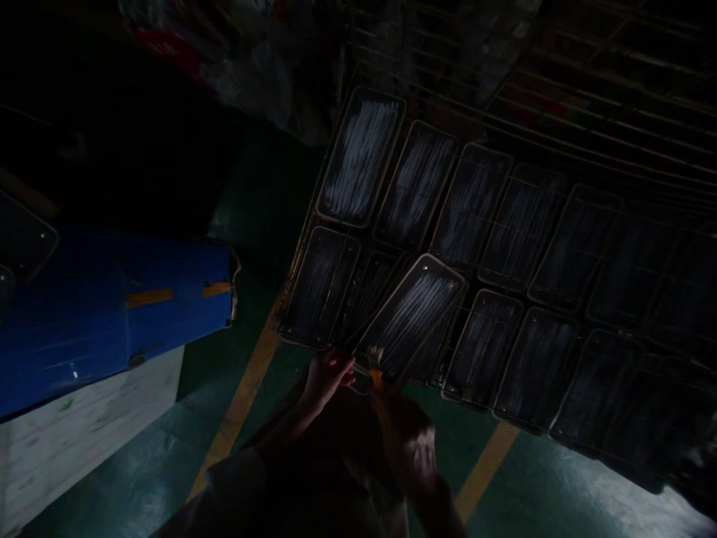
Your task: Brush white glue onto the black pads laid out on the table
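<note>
The panel is laid askew over other panels, its long axis pointed away and rightward from the left hand, which is set at the near left corner — whether gripping cannot be told. The brush is held in the right hand, its tip at the panel's near end — and the rightmost other panels are lost in darkness.

On the left, a blue sheet is bearing orange strips, with a white panel showing nearer. Yellow stripes are crossing the green floor. Far back, crumpled plastic is lying beside something red.
</note>
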The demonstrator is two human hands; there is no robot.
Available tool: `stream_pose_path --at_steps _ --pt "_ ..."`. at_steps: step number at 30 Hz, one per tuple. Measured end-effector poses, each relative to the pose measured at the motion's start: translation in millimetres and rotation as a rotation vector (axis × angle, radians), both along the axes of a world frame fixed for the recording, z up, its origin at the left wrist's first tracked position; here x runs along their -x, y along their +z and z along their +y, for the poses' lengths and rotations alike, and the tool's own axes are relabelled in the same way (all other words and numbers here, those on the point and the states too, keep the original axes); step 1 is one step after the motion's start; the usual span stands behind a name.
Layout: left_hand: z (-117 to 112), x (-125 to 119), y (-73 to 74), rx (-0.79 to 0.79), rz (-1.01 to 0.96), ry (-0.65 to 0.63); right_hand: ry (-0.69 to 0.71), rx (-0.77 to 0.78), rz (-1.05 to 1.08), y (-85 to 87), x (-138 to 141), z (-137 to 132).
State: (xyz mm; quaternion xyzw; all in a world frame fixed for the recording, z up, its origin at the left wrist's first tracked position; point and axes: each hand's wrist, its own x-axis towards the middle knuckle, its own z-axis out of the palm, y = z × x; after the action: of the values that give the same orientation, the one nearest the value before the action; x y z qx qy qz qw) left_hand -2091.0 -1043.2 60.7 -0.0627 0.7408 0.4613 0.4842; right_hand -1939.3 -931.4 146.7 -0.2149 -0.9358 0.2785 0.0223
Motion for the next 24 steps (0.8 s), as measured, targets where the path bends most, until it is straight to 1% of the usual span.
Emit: stream_pose_path --at_steps 1,2,4,5,7,10,12,13,15,17,19,20,21,23,24 --pt "-1 1 -0.4 -0.006 -0.017 0.006 0.0 0.073 -0.008 5.6 -3 -7" --pt "-1 1 -0.6 -0.012 -0.033 0.011 -0.001 0.146 -0.016 11.0 -4 -9" --pt "-2 2 -0.7 -0.025 -0.056 0.022 -0.026 0.22 0.006 19.4 -1 4" --pt "-2 2 -0.6 -0.023 -0.06 0.027 -0.042 0.212 0.036 21.6 3 17" --pt "-2 3 0.1 -0.011 -0.058 0.023 -0.098 0.124 0.104 21.4 15 50" --pt "-2 3 1.2 -0.023 -0.056 0.004 -0.186 -0.054 0.132 12.5 35 99" --pt "-3 3 1.9 -0.049 -0.057 0.003 -0.22 -0.137 0.112 4.1 44 115" --pt "-3 2 2.2 -0.054 -0.057 0.006 -0.215 -0.151 0.102 0.1 46 116" --pt "-2 3 2.6 -0.047 -0.057 0.003 -0.174 -0.128 0.081 -6.0 45 104" --pt "-1 3 2.6 -0.033 -0.046 -0.013 -0.084 -0.069 0.07 -7.8 37 79" --pt "-2 5 2.4 -0.046 -0.017 -0.042 -0.013 0.013 0.07 -4.0 26 49" --pt "-3 6 2.4 -0.056 -0.002 -0.06 -0.023 0.08 0.065 0.0 20 36" --pt "-4 6 2.7 -0.059 0.012 -0.082 -0.064 0.15 0.063 5.2 14 27" --pt "-5 6 5.0 -0.054 0.033 -0.133 -0.219 0.244 0.057 18.5 2 21" --pt "-4 6 7.1 -0.053 0.046 -0.152 -0.317 0.241 0.051 26.4 -4 24"
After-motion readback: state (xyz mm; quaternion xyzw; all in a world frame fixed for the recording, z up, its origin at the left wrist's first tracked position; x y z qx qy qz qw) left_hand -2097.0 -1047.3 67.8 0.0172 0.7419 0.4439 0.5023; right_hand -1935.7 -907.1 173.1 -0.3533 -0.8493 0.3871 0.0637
